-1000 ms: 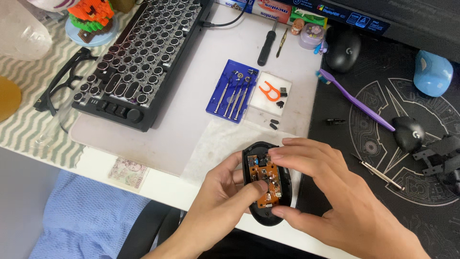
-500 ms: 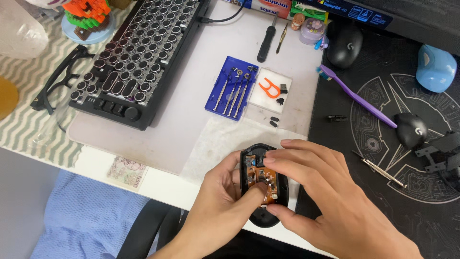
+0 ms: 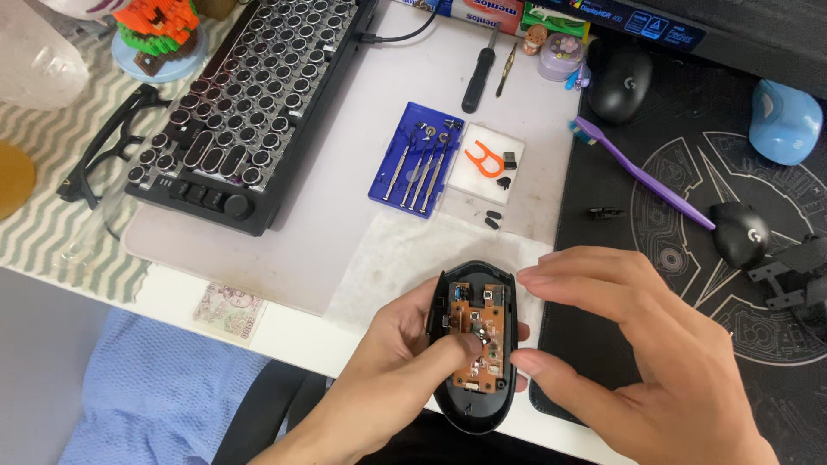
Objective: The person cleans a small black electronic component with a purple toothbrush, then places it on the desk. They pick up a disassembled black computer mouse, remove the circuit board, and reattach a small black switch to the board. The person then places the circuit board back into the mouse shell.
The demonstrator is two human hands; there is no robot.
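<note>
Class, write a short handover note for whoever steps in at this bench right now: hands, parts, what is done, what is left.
Left hand cradles the opened mouse base, thumb pressing its brown circuit board.
Right hand hovers open beside it, holding nothing.
Blue screwdriver set lies open above on the white mat.
Done: top shell is off, board exposed.
Left: the board still sits in the base.

A single head-worn camera looks steeply down at the bench (image 3: 345, 224) from above its near edge, tilted slightly away from the person. It sits close: both hands fill the near foreground, the keyboard (image 3: 250, 103) lies far left, and the dark mat (image 3: 689, 172) spreads right. No second view exists.
</note>
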